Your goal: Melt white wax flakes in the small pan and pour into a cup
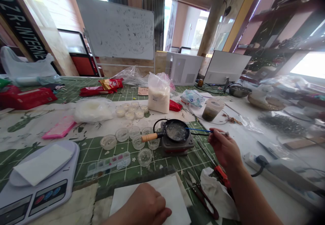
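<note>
My right hand [224,147] pinches a thin blue stick [199,130], whose far end reaches into a small black frying pan [177,130]. Cloudy, pale contents lie in the pan. The pan has a wooden handle [149,137] pointing left, and it sits on a small dark electric hot plate [177,145]. My left hand [146,204] rests, fingers curled in, on a sheet of white paper [175,198] at the near edge; nothing shows in it. Several clear round cups [145,157] stand left of the hot plate.
Scissors [200,193], crumpled tissue [210,181] and a red-handled tool [220,174] lie by my right forearm. At left are a kitchen scale [68,171] and a pill box [109,164]. Behind stand a bag of white granules [158,98] and a plastic tub [212,110]. A power strip [274,174] is at right.
</note>
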The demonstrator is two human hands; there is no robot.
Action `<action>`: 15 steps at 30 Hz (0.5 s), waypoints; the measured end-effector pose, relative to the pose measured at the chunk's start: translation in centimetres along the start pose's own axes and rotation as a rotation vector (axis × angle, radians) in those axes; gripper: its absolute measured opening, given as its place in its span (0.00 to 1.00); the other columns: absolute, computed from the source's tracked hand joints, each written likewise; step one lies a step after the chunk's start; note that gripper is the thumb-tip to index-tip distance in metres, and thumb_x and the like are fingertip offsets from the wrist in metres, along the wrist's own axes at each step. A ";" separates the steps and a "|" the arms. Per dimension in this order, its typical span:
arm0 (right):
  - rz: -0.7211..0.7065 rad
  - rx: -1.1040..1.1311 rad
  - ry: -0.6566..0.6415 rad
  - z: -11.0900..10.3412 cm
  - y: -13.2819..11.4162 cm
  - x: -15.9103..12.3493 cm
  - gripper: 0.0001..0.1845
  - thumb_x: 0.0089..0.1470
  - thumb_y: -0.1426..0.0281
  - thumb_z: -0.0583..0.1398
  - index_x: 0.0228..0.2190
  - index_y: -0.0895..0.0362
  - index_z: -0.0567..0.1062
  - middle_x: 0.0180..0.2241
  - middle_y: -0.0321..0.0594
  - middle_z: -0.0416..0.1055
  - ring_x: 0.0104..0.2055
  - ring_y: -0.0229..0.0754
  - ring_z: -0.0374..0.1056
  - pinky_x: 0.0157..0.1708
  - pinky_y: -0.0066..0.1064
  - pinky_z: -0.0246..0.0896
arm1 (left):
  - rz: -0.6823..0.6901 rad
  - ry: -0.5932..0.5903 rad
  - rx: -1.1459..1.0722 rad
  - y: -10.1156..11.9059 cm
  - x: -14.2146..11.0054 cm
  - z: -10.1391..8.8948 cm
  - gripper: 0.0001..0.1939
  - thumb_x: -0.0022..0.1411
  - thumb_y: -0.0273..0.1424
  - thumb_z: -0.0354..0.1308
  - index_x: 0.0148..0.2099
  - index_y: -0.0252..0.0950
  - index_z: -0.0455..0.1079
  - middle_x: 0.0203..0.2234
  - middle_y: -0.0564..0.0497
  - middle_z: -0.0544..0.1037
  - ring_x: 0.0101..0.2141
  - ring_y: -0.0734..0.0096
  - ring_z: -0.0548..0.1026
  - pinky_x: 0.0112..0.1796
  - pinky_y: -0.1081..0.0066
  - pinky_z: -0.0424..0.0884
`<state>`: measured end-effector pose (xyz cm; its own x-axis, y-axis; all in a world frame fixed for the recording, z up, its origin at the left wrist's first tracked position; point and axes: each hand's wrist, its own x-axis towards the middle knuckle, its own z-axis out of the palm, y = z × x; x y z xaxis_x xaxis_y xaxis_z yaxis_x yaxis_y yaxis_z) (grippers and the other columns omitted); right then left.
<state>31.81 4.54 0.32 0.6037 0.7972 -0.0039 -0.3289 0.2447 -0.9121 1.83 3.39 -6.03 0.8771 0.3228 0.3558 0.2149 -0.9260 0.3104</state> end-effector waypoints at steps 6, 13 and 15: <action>0.039 -0.019 -0.081 0.8 0.6 -1.0 0.14 0.38 0.64 0.71 0.29 0.58 0.81 0.22 0.37 0.71 0.24 0.35 0.66 0.25 0.28 0.66 | -0.002 0.002 0.000 -0.1 0.1 0.0 0.18 0.67 0.32 0.47 0.23 0.36 0.61 0.16 0.53 0.71 0.17 0.73 0.66 0.22 0.66 0.50; -0.060 -0.031 0.045 -0.1 -0.1 -0.1 0.19 0.31 0.64 0.74 0.28 0.59 0.80 0.20 0.35 0.72 0.23 0.31 0.65 0.24 0.21 0.63 | 0.001 0.004 0.006 -0.1 -0.1 0.1 0.20 0.68 0.33 0.44 0.23 0.37 0.61 0.16 0.53 0.71 0.17 0.73 0.66 0.22 0.66 0.50; -0.088 -0.023 0.067 -0.4 -0.4 0.2 0.19 0.31 0.63 0.74 0.28 0.58 0.80 0.20 0.33 0.72 0.23 0.30 0.65 0.25 0.20 0.63 | 0.002 0.004 0.011 -0.1 -0.2 0.1 0.20 0.68 0.33 0.44 0.23 0.37 0.61 0.16 0.53 0.71 0.17 0.73 0.67 0.22 0.66 0.50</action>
<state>32.31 4.36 0.49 0.6767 0.7346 0.0501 -0.2559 0.2985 -0.9194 1.72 3.40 -6.24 0.8757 0.3219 0.3599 0.2179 -0.9286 0.3003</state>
